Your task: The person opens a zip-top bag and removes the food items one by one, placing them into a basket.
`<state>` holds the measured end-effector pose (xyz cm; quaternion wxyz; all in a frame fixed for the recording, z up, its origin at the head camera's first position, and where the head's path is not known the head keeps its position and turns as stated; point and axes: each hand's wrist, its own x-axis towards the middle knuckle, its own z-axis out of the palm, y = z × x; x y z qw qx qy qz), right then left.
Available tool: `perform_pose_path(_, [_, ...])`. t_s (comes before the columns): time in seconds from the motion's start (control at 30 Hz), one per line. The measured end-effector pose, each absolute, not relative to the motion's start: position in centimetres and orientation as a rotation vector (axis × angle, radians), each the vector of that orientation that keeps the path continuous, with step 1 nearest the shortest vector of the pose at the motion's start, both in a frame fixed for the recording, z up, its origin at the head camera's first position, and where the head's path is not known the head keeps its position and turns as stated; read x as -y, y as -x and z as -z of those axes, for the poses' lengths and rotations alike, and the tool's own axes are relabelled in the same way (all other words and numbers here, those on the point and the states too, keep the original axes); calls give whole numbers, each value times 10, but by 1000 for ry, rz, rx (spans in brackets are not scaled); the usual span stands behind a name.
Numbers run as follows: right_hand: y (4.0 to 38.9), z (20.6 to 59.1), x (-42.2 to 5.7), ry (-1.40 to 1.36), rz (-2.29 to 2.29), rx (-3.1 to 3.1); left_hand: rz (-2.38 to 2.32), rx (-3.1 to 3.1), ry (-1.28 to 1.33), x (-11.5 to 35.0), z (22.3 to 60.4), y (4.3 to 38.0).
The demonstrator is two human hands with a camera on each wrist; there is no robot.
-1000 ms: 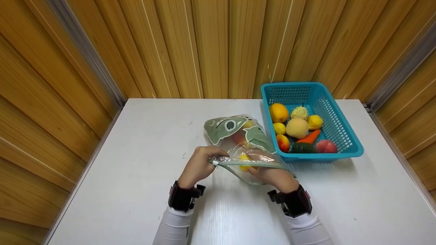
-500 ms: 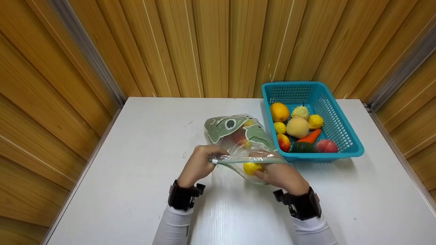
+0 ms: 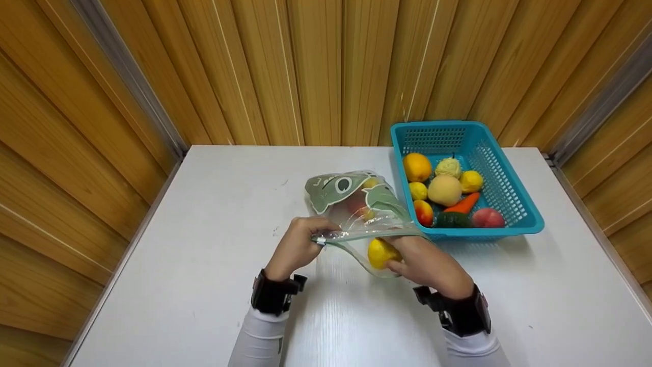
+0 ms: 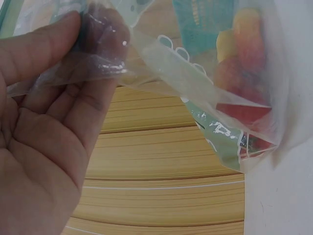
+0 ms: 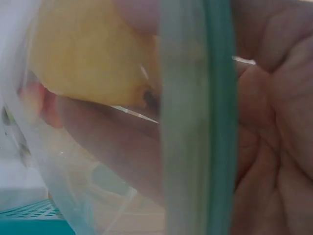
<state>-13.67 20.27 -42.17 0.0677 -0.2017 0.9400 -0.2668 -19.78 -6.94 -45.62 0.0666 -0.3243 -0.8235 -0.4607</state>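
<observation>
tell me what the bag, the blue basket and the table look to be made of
Bag: likely thin plastic film, glossy and see-through with green print; it creases, glints and shows its contents.
Basket: probably moulded plastic, faintly shiny, with a regular grid of holes.
Table: smooth, white, faintly shiny, perhaps laminate or paint; its core is hidden.

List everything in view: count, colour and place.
Table: 1, white, lower head view
Walls: 3, brown, around table
Basket: 1, teal, table's right
Yellow pieces: 3, yellow, basket
Orange: 1, orange, basket
Carrot: 1, orange, basket
Other produce: 4, beige, dark green, red-yellow, pink, basket
Zip bag: 1, clear-green, beside basket
Bagged produce: count unclear, red and yellow, inside bag
Held fruit: 1, yellow, bag's mouth
Wrist devices: 2, black, wrists
Sleeves: 2, white, forearms
Left hand: 1, bare, bag's edge
Right hand: 1, bare, on fruit
</observation>
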Motion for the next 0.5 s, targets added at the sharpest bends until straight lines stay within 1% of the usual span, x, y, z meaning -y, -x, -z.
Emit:
perform_pose_path(0.13, [136,417,-204,715,785,-2836,1394,2479,983,70,456,198])
perform_pose_path(0.5, [129,409,-209,868,773,-2860,1375,2512,968,68,454,198])
